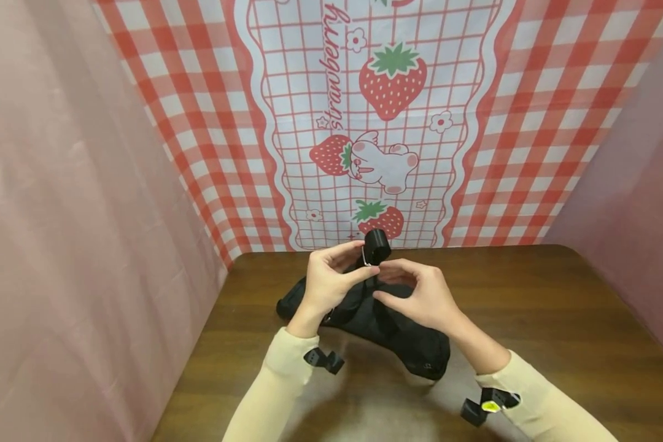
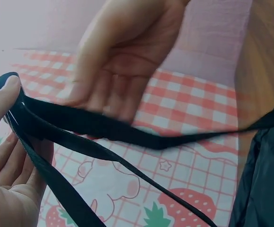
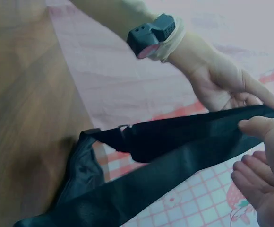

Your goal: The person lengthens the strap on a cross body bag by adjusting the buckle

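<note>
A black fabric bag lies on the table, its long black strap lifted above it. My left hand pinches the strap between thumb and fingers, beside a thin metal slider. Above that hand a rolled end of strap sticks up. My right hand is just to the right of the strap, thumb and fingers spread apart. In the right wrist view its thumb lies against the strap. The left wrist view shows its fingers blurred behind the strap, extended rather than curled.
A brown wooden table lies under the bag. Behind it hangs a red-checked cloth with strawberry prints, and a pink curtain hangs at the left. Small black cameras are strapped on both sleeves.
</note>
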A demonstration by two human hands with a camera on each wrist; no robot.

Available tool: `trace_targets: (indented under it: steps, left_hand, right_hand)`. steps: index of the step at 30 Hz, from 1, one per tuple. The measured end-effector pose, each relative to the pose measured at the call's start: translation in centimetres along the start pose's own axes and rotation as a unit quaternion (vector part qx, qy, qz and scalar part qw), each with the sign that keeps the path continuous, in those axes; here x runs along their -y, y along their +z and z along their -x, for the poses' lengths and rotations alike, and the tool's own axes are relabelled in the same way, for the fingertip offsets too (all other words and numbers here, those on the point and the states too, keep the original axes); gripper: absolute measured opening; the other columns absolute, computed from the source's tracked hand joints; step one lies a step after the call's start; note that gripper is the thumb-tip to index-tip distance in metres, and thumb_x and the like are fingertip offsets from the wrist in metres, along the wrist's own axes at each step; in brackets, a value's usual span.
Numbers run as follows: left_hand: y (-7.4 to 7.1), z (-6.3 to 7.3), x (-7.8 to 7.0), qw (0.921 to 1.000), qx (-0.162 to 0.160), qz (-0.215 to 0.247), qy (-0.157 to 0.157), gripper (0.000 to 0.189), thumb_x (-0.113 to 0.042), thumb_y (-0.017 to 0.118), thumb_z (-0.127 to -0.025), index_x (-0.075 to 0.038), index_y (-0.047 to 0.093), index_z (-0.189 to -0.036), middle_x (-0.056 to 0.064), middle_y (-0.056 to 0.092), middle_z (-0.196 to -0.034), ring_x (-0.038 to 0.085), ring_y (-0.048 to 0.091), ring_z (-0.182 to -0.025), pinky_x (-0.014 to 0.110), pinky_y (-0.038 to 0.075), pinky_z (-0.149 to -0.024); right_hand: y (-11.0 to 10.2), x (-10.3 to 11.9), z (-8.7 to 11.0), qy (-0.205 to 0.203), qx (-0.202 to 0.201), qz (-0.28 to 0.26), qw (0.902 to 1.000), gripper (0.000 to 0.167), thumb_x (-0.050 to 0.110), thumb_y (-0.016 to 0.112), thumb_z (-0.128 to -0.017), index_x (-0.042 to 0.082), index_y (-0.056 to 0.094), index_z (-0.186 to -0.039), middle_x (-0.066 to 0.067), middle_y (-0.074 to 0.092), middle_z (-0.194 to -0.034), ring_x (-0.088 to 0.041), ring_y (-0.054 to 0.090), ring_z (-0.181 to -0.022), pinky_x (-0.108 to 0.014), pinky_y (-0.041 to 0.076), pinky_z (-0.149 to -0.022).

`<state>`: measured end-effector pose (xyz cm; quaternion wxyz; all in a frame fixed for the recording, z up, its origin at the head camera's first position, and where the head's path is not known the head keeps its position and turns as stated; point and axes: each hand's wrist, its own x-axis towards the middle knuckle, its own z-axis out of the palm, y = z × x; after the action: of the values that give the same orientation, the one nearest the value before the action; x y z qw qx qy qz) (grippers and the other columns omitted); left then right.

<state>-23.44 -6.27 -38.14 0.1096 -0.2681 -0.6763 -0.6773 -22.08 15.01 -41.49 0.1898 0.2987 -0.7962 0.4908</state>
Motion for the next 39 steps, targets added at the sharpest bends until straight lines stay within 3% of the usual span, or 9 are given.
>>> trace_targets:
  steps: [4,11,18,23,31,35,39]
  left_hand:
    - [0.1,0.0,0.1,1.0,-0.002,0.001,0.005,0.041,0.004,0.086,-0.085,0.003,0.076,-0.125,0.027,0.077,-0.121,0.012,0.078,-0.11,0.034,0.063,-0.104]
    - [0.4,0.0,0.0,0.9999,0.009,0.001,0.009,0.041,0.001,0.087,-0.086,0.003,0.076,-0.125,0.027,0.077,-0.121,0.008,0.077,-0.108,0.034,0.063,-0.103]
    - [0.0,0.0,-0.3,0.9999,-0.002,-0.002,0.012,0.043,0.003,0.087,-0.085,0.004,0.076,-0.126,0.027,0.077,-0.12,0.014,0.078,-0.11,0.033,0.063,-0.103]
    - [-0.3,-0.1,-0.3,0.9998,-0.006,-0.003,0.018,0.043,0.008,0.086,-0.084,0.007,0.075,-0.125,0.029,0.076,-0.121,0.009,0.077,-0.109,0.034,0.063,-0.103]
    - [-0.6,0.4,-0.2,1.0,0.0,0.003,0.01,0.041,0.002,0.086,-0.087,0.006,0.075,-0.126,0.03,0.076,-0.121,0.004,0.077,-0.107,0.033,0.063,-0.103]
    - [-0.5,0.4,-0.3,0.9999,0.009,0.007,0.007,0.044,-0.007,0.088,-0.087,0.005,0.075,-0.127,0.03,0.075,-0.123,0.004,0.077,-0.108,0.034,0.063,-0.103]
    - [-0.3,0.3,-0.6,0.9999,0.012,0.001,0.007,0.043,-0.002,0.088,-0.086,0.005,0.075,-0.127,0.028,0.076,-0.122,0.01,0.078,-0.109,0.034,0.063,-0.103]
  right_hand:
    - [0.3,0.6,-0.7,-0.017,-0.018,-0.022,0.9994,0.037,0.008,0.092,-0.084,0.012,0.078,-0.117,-0.005,0.081,-0.109,-0.019,0.08,-0.097,-0.029,0.067,-0.088]
    - [0.2,0.8,-0.6,-0.016,-0.042,-0.036,0.9983,0.036,0.002,0.091,-0.082,0.01,0.077,-0.114,-0.007,0.08,-0.106,-0.013,0.079,-0.095,-0.034,0.068,-0.086]
    - [0.3,-0.2,0.2,-0.019,-0.023,-0.034,0.999,0.037,0.002,0.091,-0.082,0.008,0.076,-0.115,-0.01,0.078,-0.106,-0.026,0.078,-0.092,-0.024,0.066,-0.085]
    - [0.3,-0.9,0.7,-0.017,-0.008,-0.022,0.9996,0.041,0.001,0.092,-0.08,0.005,0.076,-0.117,-0.012,0.079,-0.109,-0.027,0.077,-0.094,-0.024,0.066,-0.086]
    - [1.3,0.0,-0.7,-0.024,-0.006,-0.052,0.9983,0.038,0.003,0.091,-0.083,0.01,0.077,-0.118,-0.008,0.08,-0.111,-0.029,0.079,-0.097,-0.027,0.067,-0.088]
    - [1.1,0.4,-1.0,-0.028,-0.012,-0.052,0.9982,0.036,0.001,0.09,-0.083,0.009,0.076,-0.115,-0.008,0.079,-0.107,-0.022,0.08,-0.094,-0.022,0.066,-0.086]
    - [0.5,0.3,-0.9,-0.017,-0.009,-0.046,0.9988,0.035,0.001,0.089,-0.083,0.008,0.076,-0.115,-0.009,0.079,-0.107,-0.012,0.078,-0.095,-0.02,0.065,-0.086]
